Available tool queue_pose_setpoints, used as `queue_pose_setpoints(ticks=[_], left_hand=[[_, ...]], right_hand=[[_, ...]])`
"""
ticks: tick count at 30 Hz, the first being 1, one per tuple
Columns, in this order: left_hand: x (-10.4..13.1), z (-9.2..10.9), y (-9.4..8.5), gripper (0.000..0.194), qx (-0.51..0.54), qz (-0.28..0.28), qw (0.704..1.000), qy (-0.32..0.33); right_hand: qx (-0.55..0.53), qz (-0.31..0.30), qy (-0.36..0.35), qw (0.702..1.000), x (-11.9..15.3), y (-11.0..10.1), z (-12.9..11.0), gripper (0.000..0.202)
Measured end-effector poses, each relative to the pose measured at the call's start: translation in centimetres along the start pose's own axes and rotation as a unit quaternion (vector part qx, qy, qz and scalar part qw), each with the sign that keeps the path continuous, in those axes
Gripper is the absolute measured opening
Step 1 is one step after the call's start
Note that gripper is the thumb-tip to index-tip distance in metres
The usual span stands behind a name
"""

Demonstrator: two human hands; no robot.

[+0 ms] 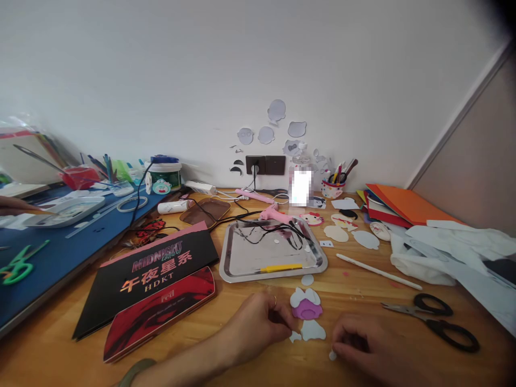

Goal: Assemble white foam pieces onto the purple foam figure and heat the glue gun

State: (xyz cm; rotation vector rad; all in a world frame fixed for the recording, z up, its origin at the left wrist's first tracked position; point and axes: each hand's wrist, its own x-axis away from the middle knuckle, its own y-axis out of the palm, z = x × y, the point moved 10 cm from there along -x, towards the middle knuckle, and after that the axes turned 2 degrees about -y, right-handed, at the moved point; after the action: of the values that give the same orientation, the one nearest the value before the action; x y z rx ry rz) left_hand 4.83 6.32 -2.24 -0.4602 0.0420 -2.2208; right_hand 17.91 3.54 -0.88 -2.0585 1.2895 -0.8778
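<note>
Likely assembling the purple cutout point(308, 310): left hand point(264, 320) at white scrap point(295, 337), grip unclear; right hand point(358, 338) pinches white dot point(332, 355); placing calls for fine alignment.

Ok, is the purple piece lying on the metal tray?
No, the purple piece lies on the wooden desk, on the near side of the metal tray.

One purple cutout point(309, 310), one steel tray point(245, 252)

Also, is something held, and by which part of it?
The left hand is at the edge of a small white cutout, the right hand at that of a roundish white piece; holding cannot be told.
</note>
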Motion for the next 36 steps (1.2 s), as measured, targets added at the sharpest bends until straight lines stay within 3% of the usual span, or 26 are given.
queue_pose_setpoints(ticks=[9, 18, 22, 36], left_hand=[[0.1, 0.2, -0.1, 0.02, 0.008, 0.005, 1.0, 0.003], [0.0, 1.1, 0.0, 0.022, 0.031, -0.016, 0.999, 0.032], [-0.1, 0.8, 0.0, 0.024, 0.027, -0.013, 0.999, 0.016], [-0.4, 0.7, -0.1, 0.028, 0.024, -0.019, 1.0, 0.002]], right_hand=[[0.001, 0.001, 0.035, 0.999, 0.0, -0.2, 0.5, 0.016], [-0.009, -0.001, 0.018, 1.0, -0.4, 0.0, 0.8, 0.016], [-0.018, 0.001, 0.015, 1.0, -0.5, 0.2, 1.0, 0.014], [0.016, 0.021, 0.042, 0.999, -0.4, -1.4, 0.0, 0.015]])
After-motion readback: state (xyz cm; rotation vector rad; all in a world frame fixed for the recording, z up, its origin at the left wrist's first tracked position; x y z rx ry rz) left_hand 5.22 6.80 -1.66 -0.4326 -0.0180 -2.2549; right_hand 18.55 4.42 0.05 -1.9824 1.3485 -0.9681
